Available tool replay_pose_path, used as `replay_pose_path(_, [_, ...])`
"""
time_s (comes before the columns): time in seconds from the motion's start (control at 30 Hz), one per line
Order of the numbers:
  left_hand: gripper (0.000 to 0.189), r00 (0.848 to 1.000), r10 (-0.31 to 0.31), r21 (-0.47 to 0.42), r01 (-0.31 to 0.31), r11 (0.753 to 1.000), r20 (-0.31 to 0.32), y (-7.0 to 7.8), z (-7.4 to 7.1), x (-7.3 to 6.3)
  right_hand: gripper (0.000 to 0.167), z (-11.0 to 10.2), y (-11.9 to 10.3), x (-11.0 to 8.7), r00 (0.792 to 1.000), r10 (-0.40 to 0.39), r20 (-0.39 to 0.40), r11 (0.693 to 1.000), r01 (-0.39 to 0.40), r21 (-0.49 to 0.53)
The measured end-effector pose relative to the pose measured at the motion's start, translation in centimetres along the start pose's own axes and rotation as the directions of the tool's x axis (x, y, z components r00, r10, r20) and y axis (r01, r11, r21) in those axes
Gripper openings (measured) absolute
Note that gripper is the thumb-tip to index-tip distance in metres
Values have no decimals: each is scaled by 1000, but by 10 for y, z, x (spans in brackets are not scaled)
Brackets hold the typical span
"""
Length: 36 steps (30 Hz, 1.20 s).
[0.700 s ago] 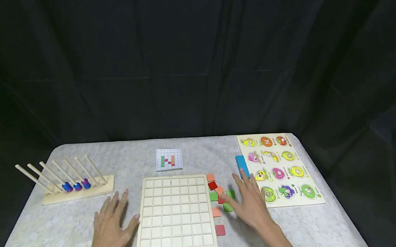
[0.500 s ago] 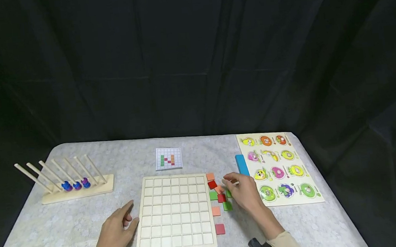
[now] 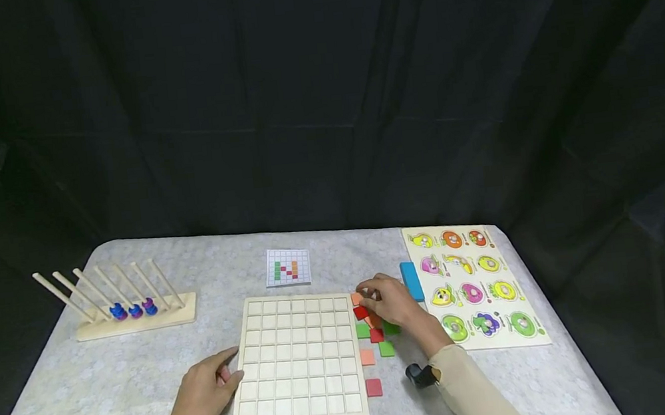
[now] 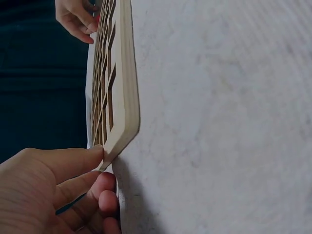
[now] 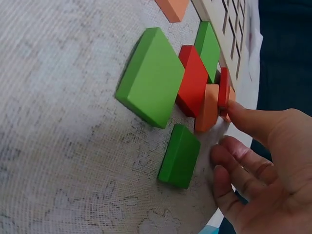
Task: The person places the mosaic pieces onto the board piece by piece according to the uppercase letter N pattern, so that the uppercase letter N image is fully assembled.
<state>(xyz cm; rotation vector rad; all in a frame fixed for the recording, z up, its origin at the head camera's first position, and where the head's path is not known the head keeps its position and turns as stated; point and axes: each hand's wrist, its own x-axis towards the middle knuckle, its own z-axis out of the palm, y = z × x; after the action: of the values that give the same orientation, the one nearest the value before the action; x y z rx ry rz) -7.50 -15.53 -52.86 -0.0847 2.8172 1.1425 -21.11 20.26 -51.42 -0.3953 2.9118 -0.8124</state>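
Note:
A pale wooden grid board (image 3: 295, 361) lies on the cloth-covered table. My left hand (image 3: 204, 390) holds its left edge; in the left wrist view the thumb (image 4: 80, 161) lies on the rim, with the other fingers bent below. My right hand (image 3: 392, 300) bends over the coloured square tiles along the board's right side. Its thumb and index fingertips are at an orange tile (image 3: 356, 298). In the right wrist view the thumb tip meets a red tile (image 5: 224, 87) and the orange tile, and the index finger is hidden. Another orange tile (image 5: 207, 107) and several green and red tiles lie beside them.
Behind the board lies a printed pattern card (image 3: 287, 267). A peg stand (image 3: 139, 324) with blue and purple beads is at left. To the right are a blue block (image 3: 412, 282) and a fruit puzzle board (image 3: 478, 287). A dark curtain (image 3: 322, 101) hangs behind the table.
My right hand has gone from spread over the tiles to bent fingers at the farthest orange tile, moving left and away. My left hand has closed from spread fingers onto the board's edge.

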Motion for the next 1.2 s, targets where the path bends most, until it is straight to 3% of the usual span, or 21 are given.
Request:
replay_pose_path(0.53, [47,1000,2,7,-2,1000,-23,0,1,2,29,-2,1,1,995,25,98,1000,-25,-5])
replay_pose_path(0.97, [48,1000,6,11,-6,1000,-15,0,1,4,23,2,4,3,999,-1,35,1000,2,-22])
replay_pose_path(1.2, [48,1000,5,8,-5,1000,-10,0,1,3,27,5,6,2,999,10,45,999,-8,-48])
